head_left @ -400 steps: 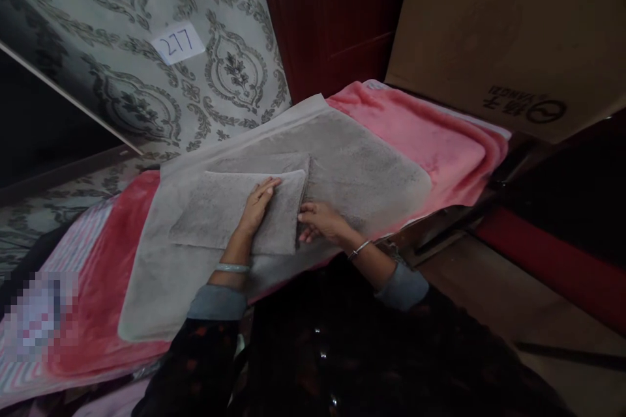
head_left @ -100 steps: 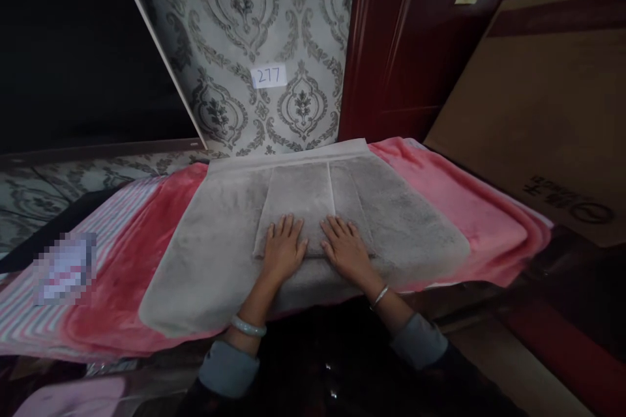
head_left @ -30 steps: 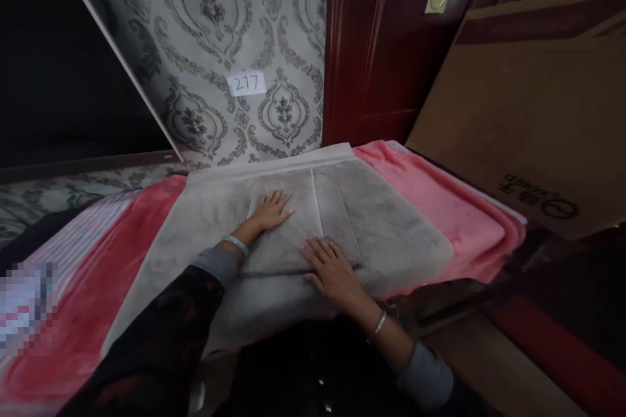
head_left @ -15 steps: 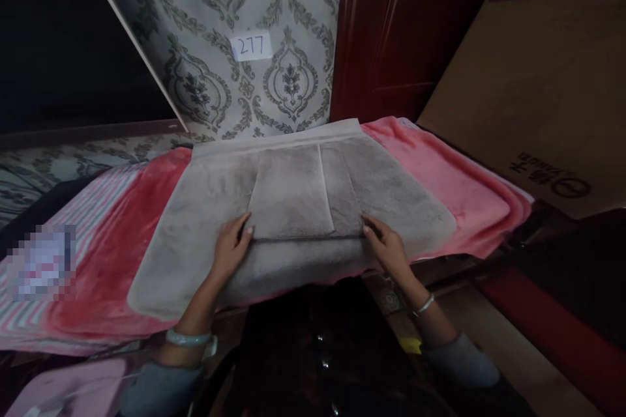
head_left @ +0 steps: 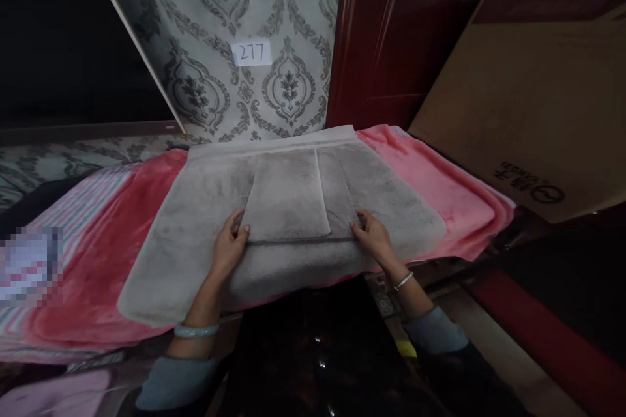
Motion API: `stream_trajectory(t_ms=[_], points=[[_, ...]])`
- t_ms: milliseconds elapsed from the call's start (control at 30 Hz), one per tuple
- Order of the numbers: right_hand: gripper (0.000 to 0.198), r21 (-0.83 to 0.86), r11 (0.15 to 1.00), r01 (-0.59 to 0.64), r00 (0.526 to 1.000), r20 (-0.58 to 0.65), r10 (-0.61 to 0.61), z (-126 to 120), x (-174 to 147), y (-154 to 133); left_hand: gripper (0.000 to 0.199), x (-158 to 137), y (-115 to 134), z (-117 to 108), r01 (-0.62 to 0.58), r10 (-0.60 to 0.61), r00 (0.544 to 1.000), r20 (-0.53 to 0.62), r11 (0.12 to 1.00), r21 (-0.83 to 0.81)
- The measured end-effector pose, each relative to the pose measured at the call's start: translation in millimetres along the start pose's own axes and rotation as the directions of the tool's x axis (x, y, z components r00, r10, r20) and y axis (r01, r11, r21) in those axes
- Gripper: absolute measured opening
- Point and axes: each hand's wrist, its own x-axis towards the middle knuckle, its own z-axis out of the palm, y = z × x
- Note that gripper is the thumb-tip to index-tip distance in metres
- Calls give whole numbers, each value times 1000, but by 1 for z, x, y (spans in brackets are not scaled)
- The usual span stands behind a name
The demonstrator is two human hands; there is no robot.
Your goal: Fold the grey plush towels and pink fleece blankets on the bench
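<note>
"How are the hands set?"

"The left hand (head_left: 229, 244) is half curled, thumb and forefinger pinching the near left corner of the folded grey cloth (head_left: 288, 199). The right hand (head_left: 374, 238) pinches the near right corner the same way (how much cloth is caught under the fingers, I can't tell)."

"And the cloth itself?"

"It lies flat between the two hands, folded in layers. The top layer ends in a pale edge running away from the person, right of the middle, and a strip of the layer below shows beyond it. The front edge is a thick, dark line."

"What is it lying on?"

"A larger grey cloth (head_left: 171, 260), soft-looking, with a lighter band at the back. Under that, a blanket (head_left: 107, 267) sticks out, red on the left and pink on the right, and striped fabric (head_left: 92, 202) shows at the far left."

"And the room?"

"Patterned wallpaper (head_left: 288, 91) behind, bearing a card (head_left: 251, 52) that reads 277. A dark screen (head_left: 73, 39) stands to the left; to the right are a dark red panel (head_left: 381, 32) and a big cardboard box (head_left: 528, 91)."
</note>
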Motion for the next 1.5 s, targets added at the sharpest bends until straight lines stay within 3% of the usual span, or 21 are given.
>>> stream_trajectory(t_ms=[200,333,433,600,733,833,1000,1133,1267,1367,1433,1500], points=[[50,14,1000,1,999,-42,0,0,-13,3,60,-8,7,-3,-47,47,999,-12,999,15],[60,193,954,231,973,-20,-231,-7,-22,17,63,-17,9,-17,-83,87,988,131,996,-39],[52,280,903,327,942,-15,-336,-8,-26,24,60,-20,7,-25,-120,120,973,200,993,-11],[41,274,917,289,955,-150,-256,4,-28,16,49,-19,5,-21,-142,134,985,112,987,73],[45,173,941,290,937,-250,-243,13,-33,8,43,-22,5,-14,-163,161,987,27,979,120],[42,194,926,325,919,-297,-261,16,-36,9,41,-26,5,-12,-134,136,991,-15,985,106],[39,249,906,342,906,-345,-247,23,-35,13,42,-27,8,-11,-82,85,996,-35,994,78],[39,226,911,344,908,-327,-262,22,-35,14,38,-28,8,-15,-145,148,989,-18,984,103],[33,81,920,384,880,-334,-338,7,-39,13,34,-34,8,-21,-298,321,944,-81,930,217],[29,-13,889,458,804,-420,-421,-4,-41,-4,36,-37,20,-12,-414,510,840,-187,824,388],[35,-51,850,524,778,-379,-502,-4,-40,-24,39,-37,34,6,-502,612,784,-107,725,472],[45,-101,812,575,778,-241,-581,2,-37,-45,43,-35,50,31,-584,650,757,65,628,514]])
